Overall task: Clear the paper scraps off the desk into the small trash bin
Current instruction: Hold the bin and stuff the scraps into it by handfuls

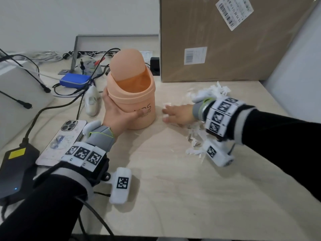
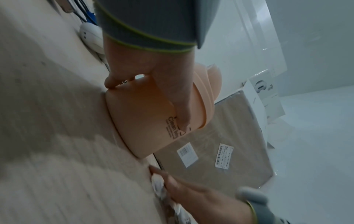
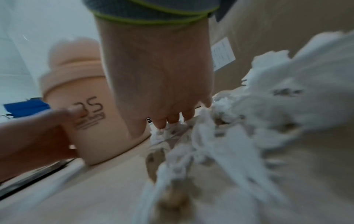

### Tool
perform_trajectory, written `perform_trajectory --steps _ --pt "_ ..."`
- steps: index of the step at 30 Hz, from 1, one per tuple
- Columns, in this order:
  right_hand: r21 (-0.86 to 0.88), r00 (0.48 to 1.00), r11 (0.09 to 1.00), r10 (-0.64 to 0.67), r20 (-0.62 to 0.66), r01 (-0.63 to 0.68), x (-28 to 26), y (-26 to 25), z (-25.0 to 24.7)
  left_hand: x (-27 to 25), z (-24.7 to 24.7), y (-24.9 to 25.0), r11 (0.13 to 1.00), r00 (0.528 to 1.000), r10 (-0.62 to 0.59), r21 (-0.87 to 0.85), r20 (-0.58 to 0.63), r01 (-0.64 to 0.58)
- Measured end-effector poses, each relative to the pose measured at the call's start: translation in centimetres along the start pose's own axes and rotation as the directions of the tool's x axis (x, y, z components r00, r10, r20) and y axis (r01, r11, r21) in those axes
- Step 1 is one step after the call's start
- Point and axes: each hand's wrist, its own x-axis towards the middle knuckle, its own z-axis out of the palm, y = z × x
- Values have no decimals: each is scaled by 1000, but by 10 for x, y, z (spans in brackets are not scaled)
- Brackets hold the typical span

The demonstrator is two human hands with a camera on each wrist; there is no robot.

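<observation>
A small peach trash bin (image 1: 137, 103) stands upright on the desk with its swing lid (image 1: 127, 64) tipped open. My left hand (image 1: 118, 115) grips the bin's side, thumb on the printed front; the left wrist view shows the fingers (image 2: 178, 94) wrapped round the bin (image 2: 141, 124). White paper scraps (image 1: 196, 138) lie in a loose heap right of the bin. My right hand (image 1: 178, 113) lies flat on the desk over them, fingers straight and pointing at the bin. In the right wrist view its fingertips (image 3: 172, 119) touch the scraps (image 3: 268, 109) near the bin's base (image 3: 99, 144).
A large cardboard box (image 1: 225, 40) stands behind the scraps. A phone (image 1: 64, 140), a black power brick (image 1: 15, 171), a blue case (image 1: 74, 80), a white gadget (image 1: 92, 101) and tangled cables fill the desk's left side. The desk's front edge (image 1: 156, 234) is near me.
</observation>
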Motion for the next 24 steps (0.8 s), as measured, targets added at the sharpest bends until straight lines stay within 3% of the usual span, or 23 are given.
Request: perform_trajectory --steps 4,7,10,12,15,17,20,22,24 --pt "-36 998 998 -57 22 57 -40 20 12 1 0 0 1000 1000 16 1 20 -16" --pt "129 979 987 -69 -191 95 -53 34 -1 0 -1 2 1000 1000 12 2 24 -12" --pt "208 918 978 84 -389 -2 -43 63 -21 0 -1 3 1000 999 0 -4 33 0" --pt "198 910 961 251 -330 -193 -31 85 -29 0 -1 2 1000 999 -9 6 32 9" --pt "181 916 908 395 -66 -378 -25 100 -24 0 -1 3 1000 1000 -11 24 22 11" --pt "182 932 915 361 35 -361 -32 93 -13 0 -1 3 999 1000 -18 32 17 17" --pt "86 959 956 279 42 -282 -49 77 4 -3 1 6 1000 1000 -17 22 15 17" --pt "92 978 974 209 -6 -207 -63 69 10 -7 3 10 1000 1000 -19 15 3 19" --pt "210 976 965 187 -116 -160 -77 67 10 -9 5 12 1000 1000 -26 -4 -17 26"
